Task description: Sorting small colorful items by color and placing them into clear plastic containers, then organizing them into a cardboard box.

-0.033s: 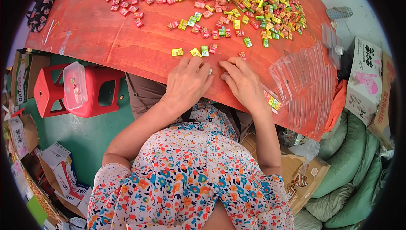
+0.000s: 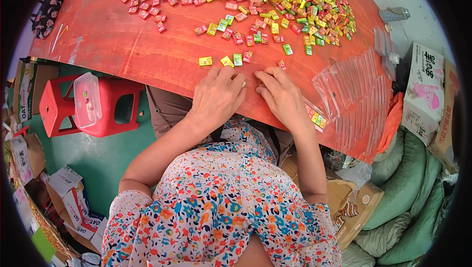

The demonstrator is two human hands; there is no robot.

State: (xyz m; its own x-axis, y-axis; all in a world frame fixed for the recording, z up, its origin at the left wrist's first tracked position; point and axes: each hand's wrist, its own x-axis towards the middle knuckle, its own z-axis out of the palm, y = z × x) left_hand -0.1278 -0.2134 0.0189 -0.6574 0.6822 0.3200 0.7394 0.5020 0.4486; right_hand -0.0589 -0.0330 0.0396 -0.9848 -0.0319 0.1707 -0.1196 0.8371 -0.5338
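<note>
My left hand (image 2: 219, 92) rests at the table's near edge, fingers curled down and closed. The pale end of a small box (image 2: 244, 84) shows at its fingertips; most of that box is hidden. A short gap away, my right hand (image 2: 282, 95) is bent with thumb and fingers drawn together, and what they hold, if anything, is hidden. Just beyond the hands lie a yellow small box (image 2: 205, 61), a green one (image 2: 238, 59) and a red one (image 2: 280, 64). Beside my right wrist, a clear plastic tray (image 2: 319, 121) holds several small boxes.
A large heap of small red, yellow and green boxes (image 2: 295, 6) covers the table's far side. Rows of clear plastic cases (image 2: 351, 90) lie at the right. Left of the red table (image 2: 108, 46) stand red stools (image 2: 115, 102) with a clear tub (image 2: 87, 114). Cartons (image 2: 423, 95) stand at the right.
</note>
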